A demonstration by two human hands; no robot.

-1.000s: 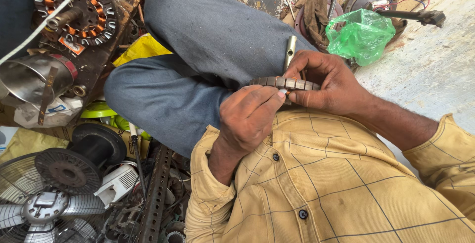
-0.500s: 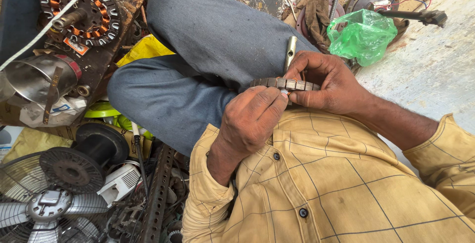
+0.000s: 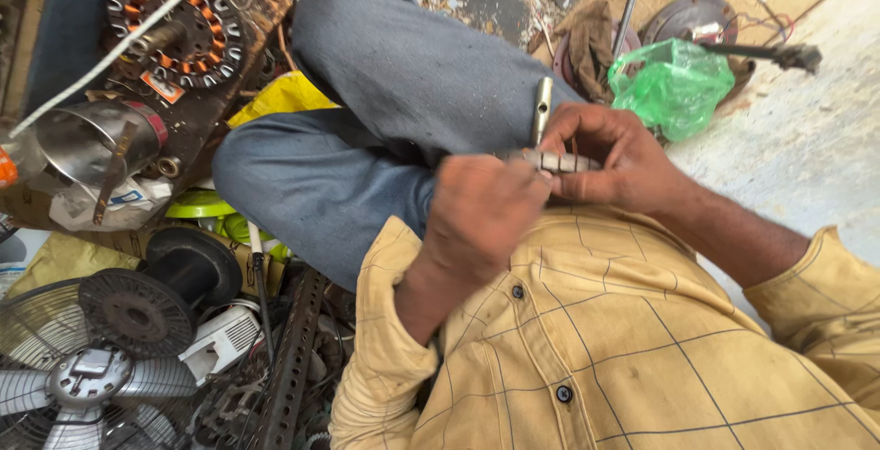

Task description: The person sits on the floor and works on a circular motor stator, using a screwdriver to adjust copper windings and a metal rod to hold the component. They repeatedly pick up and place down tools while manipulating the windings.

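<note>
My left hand (image 3: 484,216) and my right hand (image 3: 612,159) meet in front of my chest, over my bent knee in grey-blue trousers (image 3: 385,93). Between them they hold a small grey ribbed metal piece (image 3: 561,162). My right fingers grip its right end, and my left fingertips press on its left end and hide part of it. A short metal rod (image 3: 543,107) sticks up from behind my right fingers, against the thigh; whether the hand holds it I cannot tell.
A wound motor stator (image 3: 179,24) and a metal can (image 3: 82,143) lie at upper left. A fan guard with grey blades (image 3: 78,372), a black disc (image 3: 137,308) and a perforated metal strip (image 3: 291,358) lie at lower left. A green plastic bag (image 3: 671,83) sits at upper right.
Both hands keep their grip on the ribbed piece. My left hand has crept slightly further over its left end; the view has shifted a little.
</note>
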